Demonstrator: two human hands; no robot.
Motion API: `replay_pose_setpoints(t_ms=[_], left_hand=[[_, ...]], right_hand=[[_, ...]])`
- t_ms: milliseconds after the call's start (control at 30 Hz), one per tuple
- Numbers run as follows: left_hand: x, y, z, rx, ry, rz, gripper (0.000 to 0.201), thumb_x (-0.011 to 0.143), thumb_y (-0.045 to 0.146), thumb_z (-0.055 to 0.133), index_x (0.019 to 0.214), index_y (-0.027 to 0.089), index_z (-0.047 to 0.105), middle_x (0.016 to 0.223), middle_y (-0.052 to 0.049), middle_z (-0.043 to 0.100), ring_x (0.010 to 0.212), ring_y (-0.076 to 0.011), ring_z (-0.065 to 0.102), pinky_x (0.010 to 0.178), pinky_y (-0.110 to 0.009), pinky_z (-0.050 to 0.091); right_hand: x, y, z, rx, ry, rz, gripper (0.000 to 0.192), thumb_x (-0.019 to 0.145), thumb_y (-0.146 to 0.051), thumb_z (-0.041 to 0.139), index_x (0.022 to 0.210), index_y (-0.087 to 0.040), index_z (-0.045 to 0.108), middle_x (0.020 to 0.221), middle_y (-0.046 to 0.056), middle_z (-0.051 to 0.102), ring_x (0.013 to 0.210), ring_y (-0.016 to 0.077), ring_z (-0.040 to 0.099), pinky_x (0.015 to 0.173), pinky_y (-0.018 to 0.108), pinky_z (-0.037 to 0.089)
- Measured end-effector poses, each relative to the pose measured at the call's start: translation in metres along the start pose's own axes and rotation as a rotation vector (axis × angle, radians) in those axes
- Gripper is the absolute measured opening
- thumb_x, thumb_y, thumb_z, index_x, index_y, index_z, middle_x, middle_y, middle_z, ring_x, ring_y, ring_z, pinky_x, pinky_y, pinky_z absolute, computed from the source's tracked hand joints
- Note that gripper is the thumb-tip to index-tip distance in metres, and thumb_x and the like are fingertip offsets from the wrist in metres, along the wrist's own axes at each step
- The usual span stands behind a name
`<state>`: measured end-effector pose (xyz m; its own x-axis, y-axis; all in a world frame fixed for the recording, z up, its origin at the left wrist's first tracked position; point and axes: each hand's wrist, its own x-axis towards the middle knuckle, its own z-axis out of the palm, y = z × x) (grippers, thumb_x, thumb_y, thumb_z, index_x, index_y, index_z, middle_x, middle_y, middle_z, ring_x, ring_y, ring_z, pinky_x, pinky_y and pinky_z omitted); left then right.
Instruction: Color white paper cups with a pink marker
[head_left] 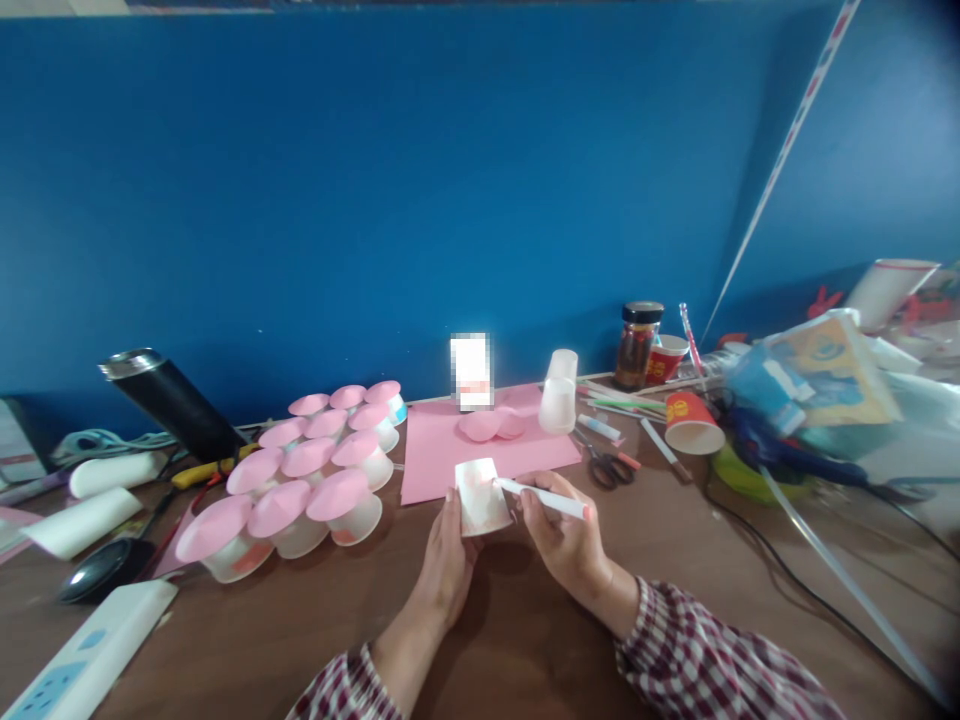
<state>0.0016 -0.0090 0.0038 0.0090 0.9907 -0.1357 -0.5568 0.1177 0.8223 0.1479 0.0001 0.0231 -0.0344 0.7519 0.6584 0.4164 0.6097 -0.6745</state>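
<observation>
My left hand [448,560] has its fingers wrapped on a white cup [481,496], held on its side just above the table [525,640]. The fingertips are hidden behind the cup, so only the back of the hand shows. My right hand [564,535] is clenched around a white pen [543,498], whose tip touches the cup's right edge. I can't tell if it leaves a mark; the cup's face is washed out, with a faint reddish print.

Just beyond the fingers lies a pink sheet [442,450] with pink discs [487,426] on it. Two stacked clear cups [559,392] stand at its far right corner. A pixelated white block [471,372] stands behind the sheet; I can't say what it is.

Left of my left fingers is a cluster of upturned cups [315,480] topped with pink discs. Further left: a black flask [172,400], white rolls [97,495], and a white power strip [90,650] cut off at the frame edge, all blurry.

Right of my right fingers: scissors [609,466], a tipped red cup [690,420], a jar [637,345], and straws and sticks I can't separate. The far-right heap [810,400] of bags and packaging is smeared, its contents unreadable. Both checked sleeves are cut off at the bottom.
</observation>
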Motion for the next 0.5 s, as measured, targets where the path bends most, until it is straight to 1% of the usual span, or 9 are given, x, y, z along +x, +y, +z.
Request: replay_pose_setpoints(t_ms=[233,500], left_hand=[[0.0005,-0.0016,-0.0039,0.025,-0.009,0.011,0.051,0.084,0.055,0.045,0.111,0.014,0.06,0.11,-0.012,0.065,0.101,-0.0249,0.06,0.084,-0.035,0.047],[0.0036,-0.0048,-0.0088,0.053,0.007,0.017,0.052,0.081,0.058,0.047,0.104,0.013,0.062,0.099,-0.01,0.067,0.087,-0.0217,0.06,0.075,-0.032,0.047]], right_hand=[[-0.0009,-0.0017,0.0004,-0.003,0.004,-0.011,0.009,0.086,-0.019,0.051,0.087,-0.018,0.06,0.071,0.003,0.064,0.062,0.0141,0.062,0.057,0.021,0.05],[-0.0029,-0.002,0.0005,0.01,-0.02,-0.015,0.008,0.085,-0.018,0.052,0.089,-0.018,0.059,0.071,0.002,0.064,0.062,0.0142,0.061,0.059,0.023,0.05]])
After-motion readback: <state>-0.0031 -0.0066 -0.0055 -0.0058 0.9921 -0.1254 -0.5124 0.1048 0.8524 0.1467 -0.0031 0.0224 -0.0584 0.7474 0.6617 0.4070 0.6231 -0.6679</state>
